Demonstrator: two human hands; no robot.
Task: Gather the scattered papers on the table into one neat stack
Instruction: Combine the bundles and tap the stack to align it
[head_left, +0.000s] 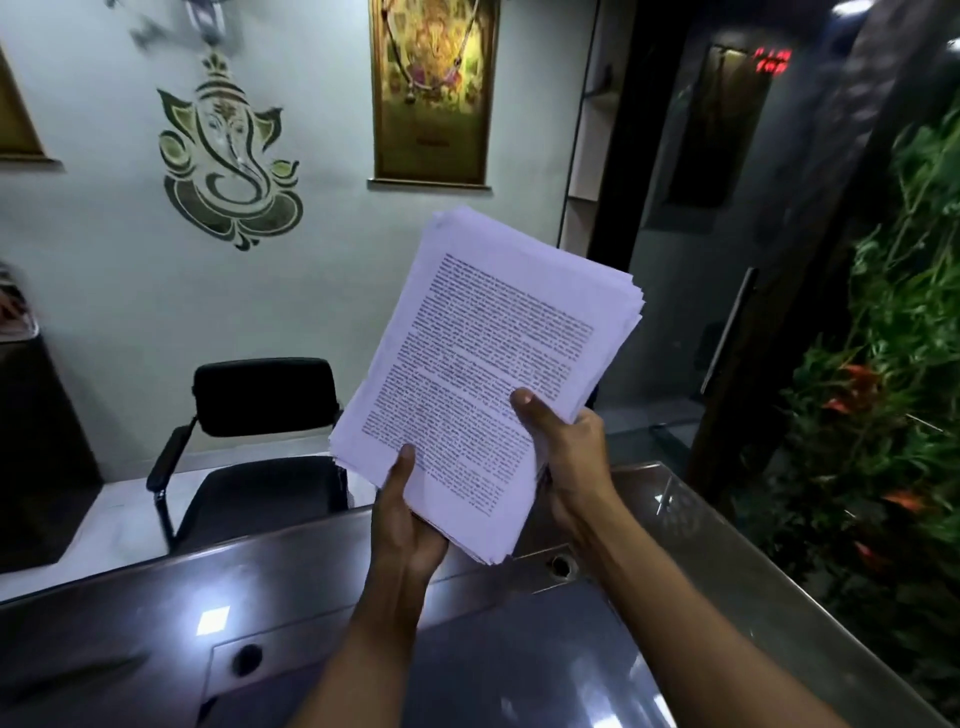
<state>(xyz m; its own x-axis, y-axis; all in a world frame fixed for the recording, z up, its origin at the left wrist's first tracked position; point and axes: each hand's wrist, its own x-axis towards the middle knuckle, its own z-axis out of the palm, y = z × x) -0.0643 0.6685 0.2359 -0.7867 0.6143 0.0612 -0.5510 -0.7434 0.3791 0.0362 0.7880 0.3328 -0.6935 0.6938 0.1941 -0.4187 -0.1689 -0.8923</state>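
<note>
A thick stack of white printed papers (483, 358) is held up in the air above the dark glossy table (156, 597), tilted with its top leaning to the right. My left hand (410, 519) grips its lower edge, thumb on the top sheet and fingers underneath. Along the lower right edge, my right hand (561, 447) holds the stack the same way, thumb pressed on the printed page. The sheets' edges are slightly fanned at the upper right corner. No loose paper shows on the table.
A black office chair (260, 415) stands behind the table. The table has round cable holes (561, 564) and a raised glass edge on the right (701, 509). Green plants (893, 364) fill the right side; a glass door (727, 332) is beyond.
</note>
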